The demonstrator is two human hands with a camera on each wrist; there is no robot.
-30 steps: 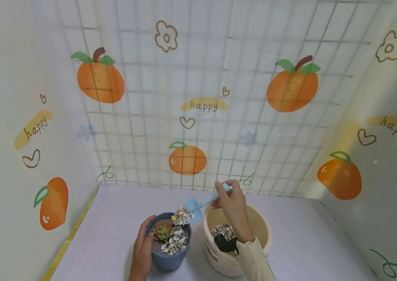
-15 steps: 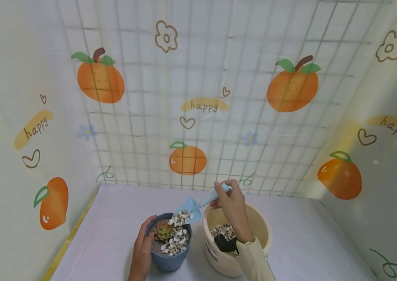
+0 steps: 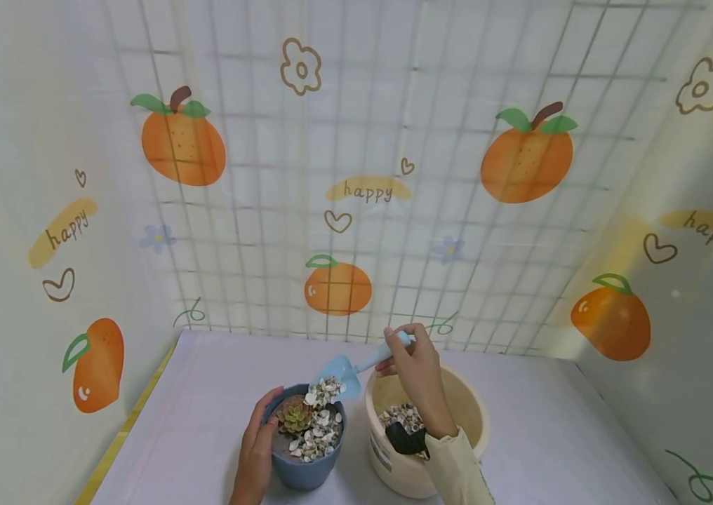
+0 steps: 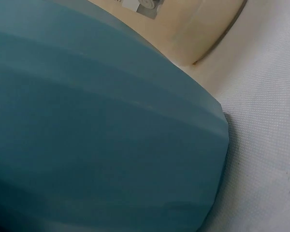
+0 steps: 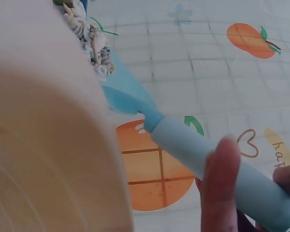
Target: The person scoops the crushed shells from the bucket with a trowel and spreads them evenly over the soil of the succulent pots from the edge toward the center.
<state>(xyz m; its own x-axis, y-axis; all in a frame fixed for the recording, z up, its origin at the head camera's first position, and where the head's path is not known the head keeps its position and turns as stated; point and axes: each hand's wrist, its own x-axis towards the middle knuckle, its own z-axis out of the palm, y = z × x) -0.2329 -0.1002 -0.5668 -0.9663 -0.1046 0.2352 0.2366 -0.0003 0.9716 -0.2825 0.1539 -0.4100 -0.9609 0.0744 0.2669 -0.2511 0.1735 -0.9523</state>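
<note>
In the head view my left hand (image 3: 257, 442) holds the left side of a blue-grey flower pot (image 3: 304, 473), its thumb at the rim. A green rosette succulent (image 3: 295, 416) grows in the pot, with white shells (image 3: 315, 440) over the soil on its right. My right hand (image 3: 416, 361) grips the pale blue handle of a small trowel (image 3: 345, 373) from above. The blade tilts down over the pot's far right rim, carrying more shells (image 3: 326, 391). In the right wrist view, fingers and thumb wrap the trowel handle (image 5: 222, 174). The left wrist view is mostly pot wall (image 4: 101, 125).
Right of the pot stands a cream bucket (image 3: 476, 410) with shells (image 3: 402, 417) at its bottom, under my right forearm. A white cloth (image 3: 205, 393) covers the table. Behind rises a fruit-printed curtain (image 3: 255, 175) over a wire grid.
The trowel's blade has tipped slightly more toward the pot, and the shells on it have slid forward, baring more blue at the back. My left hand keeps its place.
</note>
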